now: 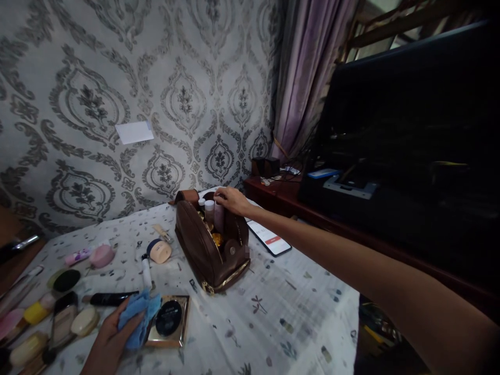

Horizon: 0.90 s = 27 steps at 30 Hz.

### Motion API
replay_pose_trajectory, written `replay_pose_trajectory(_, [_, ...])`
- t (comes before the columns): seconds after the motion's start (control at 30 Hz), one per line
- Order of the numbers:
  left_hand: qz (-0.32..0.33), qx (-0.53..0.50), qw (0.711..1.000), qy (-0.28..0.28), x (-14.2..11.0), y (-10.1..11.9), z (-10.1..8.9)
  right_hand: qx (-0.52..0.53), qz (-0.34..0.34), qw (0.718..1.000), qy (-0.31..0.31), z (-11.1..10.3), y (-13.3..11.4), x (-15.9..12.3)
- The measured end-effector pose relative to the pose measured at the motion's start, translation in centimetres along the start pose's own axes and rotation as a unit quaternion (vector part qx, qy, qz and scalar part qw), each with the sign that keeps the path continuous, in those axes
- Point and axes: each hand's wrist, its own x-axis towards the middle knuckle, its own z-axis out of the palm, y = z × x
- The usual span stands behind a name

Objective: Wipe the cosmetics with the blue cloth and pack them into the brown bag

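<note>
A brown toiletry bag (199, 255) stands unzipped on the cloth-covered table. At its opening, my right hand (233, 201) closes its fingers on the top of a pinkish bottle (219, 217) that stands inside. Beside it in the bag is a white-capped bottle (210, 212), with gold items partly hidden lower down. My left hand (111, 338) grips a crumpled blue cloth (137, 319). Against that cloth lies a square gold compact (177, 328) with a round black centre.
Many cosmetics cover the left side, among them a pink jar (102, 256), a black tube (111, 298) and a round cream-coloured jar (160, 251). A lit phone (269, 238) lies right of the bag. Behind it are a dark red desk (269, 190) and a large black screen (402, 130).
</note>
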Motion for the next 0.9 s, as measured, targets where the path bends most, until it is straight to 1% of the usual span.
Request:
replay_pose_trajectory(0.07, [-0.007,-0.003,1.000,-0.019,0.4,0.0,-0.3,0.003,-0.002,1.000,0.006,-0.1,0.1,-0.1])
replay_pose_trajectory(0.17, [0.007,-0.011,0.999,-0.034,0.5,-0.1,-0.5,0.009,-0.002,1.000,0.019,-0.4,0.0,-0.4])
replay_pose_trajectory(0.23, [0.017,-0.015,0.999,-0.037,0.4,-0.1,-0.5,0.016,-0.009,0.999,0.044,-0.7,-0.4,-0.9])
replay_pose_trajectory(0.3, [0.024,-0.027,0.999,-0.040,0.2,0.0,-0.4,0.034,-0.037,0.995,0.090,-1.0,-1.1,-1.8])
replay_pose_trajectory(0.37, [0.032,-0.048,0.998,-0.033,0.1,0.3,-0.4,0.069,-0.085,0.985,0.134,-1.1,-2.4,-3.2])
replay_pose_trajectory(0.43, [0.035,-0.065,0.997,0.000,-0.2,0.9,-0.5,0.117,-0.134,0.974,0.140,-1.0,-4.0,-5.1])
replay_pose_trajectory(0.47, [0.034,-0.072,0.996,0.028,-0.4,1.3,-0.6,0.139,-0.156,0.969,0.129,-0.8,-5.0,-6.2])
replay_pose_trajectory(0.53, [0.044,-0.076,0.990,0.109,-0.7,2.2,-1.3,0.189,-0.192,0.957,0.110,0.2,-6.9,-8.5])
replay_pose_trajectory(0.6, [0.090,-0.065,0.980,0.168,-0.9,2.8,-2.3,0.247,-0.233,0.938,0.071,1.8,-8.8,-10.8])
replay_pose_trajectory(0.63, [0.105,-0.061,0.976,0.183,-1.0,3.0,-2.9,0.271,-0.252,0.928,0.033,2.8,-9.7,-11.9])
replay_pose_trajectory(0.7, [0.127,-0.056,0.970,0.201,-0.9,3.1,-3.9,0.294,-0.277,0.914,-0.037,5.3,-11.2,-13.7])
replay_pose_trajectory(0.73, [0.131,-0.057,0.968,0.205,-0.7,3.1,-4.3,0.287,-0.276,0.915,-0.064,6.5,-11.8,-14.4])
replay_pose_trajectory(0.77, [0.137,-0.059,0.966,0.210,-0.5,3.0,-4.5,0.276,-0.268,0.919,-0.087,7.7,-12.4,-15.0])
replay_pose_trajectory(0.83, [0.150,-0.065,0.963,0.214,0.1,2.9,-5.0,0.252,-0.229,0.933,-0.117,9.7,-13.3,-15.7])
replay_pose_trajectory(0.9, [0.186,-0.058,0.957,0.217,0.7,2.9,-5.6,0.221,-0.201,0.943,-0.147,11.1,-14.1,-16.0])
